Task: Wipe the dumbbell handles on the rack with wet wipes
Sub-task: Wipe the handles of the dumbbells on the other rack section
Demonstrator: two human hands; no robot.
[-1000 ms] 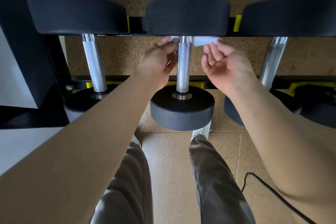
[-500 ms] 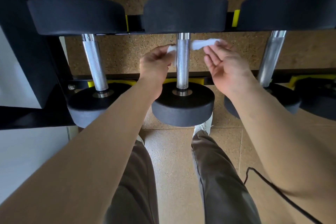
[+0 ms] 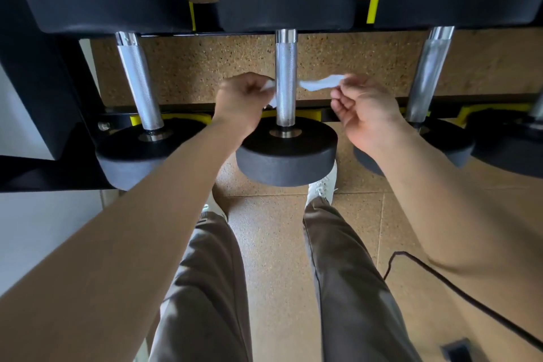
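Three black dumbbells lie on a black rack (image 3: 44, 88) with yellow saddles. The middle dumbbell's knurled chrome handle (image 3: 285, 67) runs between its two round heads. A white wet wipe (image 3: 318, 84) is looped behind this handle about halfway down. My left hand (image 3: 244, 100) pinches one end of the wipe just left of the handle. My right hand (image 3: 367, 110) pinches the other end to the right, and the wipe stretches between them. The left dumbbell handle (image 3: 138, 82) and right dumbbell handle (image 3: 429, 70) are bare.
The near head of the middle dumbbell (image 3: 286, 156) juts toward me above my legs and white shoes. A black cable (image 3: 458, 292) lies on the speckled tan floor at the right. A small dark object (image 3: 455, 350) sits at the bottom right. A fourth dumbbell head (image 3: 511, 144) shows at far right.
Both hands and the wipe have slid down the middle handle toward me, from just under the far head to about mid-handle.
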